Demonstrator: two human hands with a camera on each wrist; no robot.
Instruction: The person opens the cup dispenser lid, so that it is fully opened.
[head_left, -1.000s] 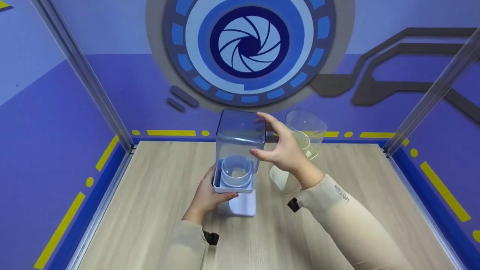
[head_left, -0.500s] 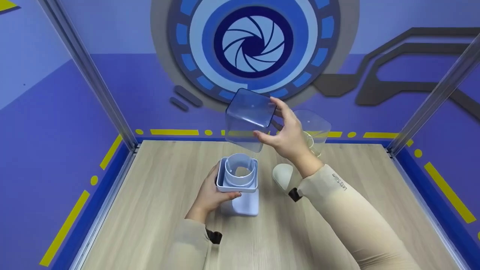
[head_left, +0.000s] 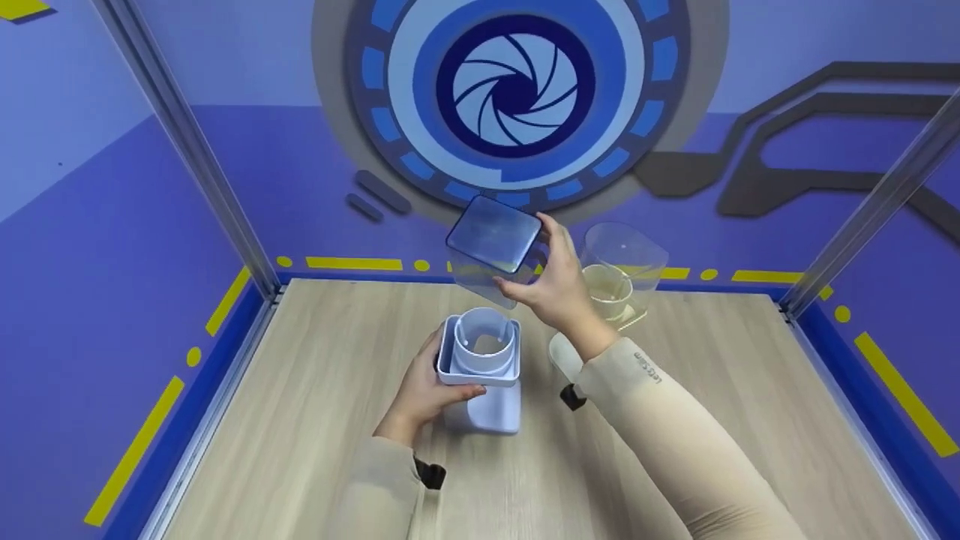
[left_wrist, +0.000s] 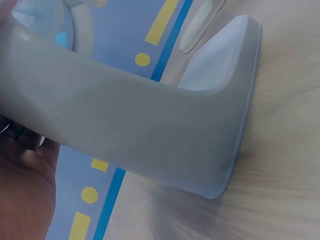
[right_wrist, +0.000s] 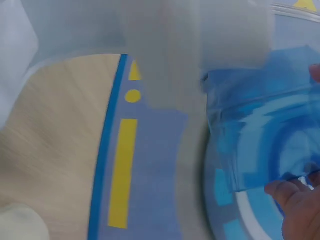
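A pale blue dispenser base (head_left: pixel 484 382) stands on the wooden table (head_left: pixel 300 420), its square top holding a round inner cup (head_left: pixel 481 346). My left hand (head_left: pixel 424 390) grips the base from the left; the left wrist view shows the base's stand (left_wrist: pixel 150 135) close up. My right hand (head_left: pixel 556 289) holds a clear blue square container (head_left: pixel 491 244) tilted in the air, above and behind the base. The right wrist view shows that container (right_wrist: pixel 260 130) against the wall.
A second dispenser with a clear container (head_left: pixel 624 274) and a cream base (head_left: pixel 564 352) stands to the right, just behind my right forearm. Blue walls and metal corner posts (head_left: pixel 195 157) enclose the table on three sides.
My right hand has lifted the clear blue container off the base and tilted it up and back. My left hand has stayed on the base.
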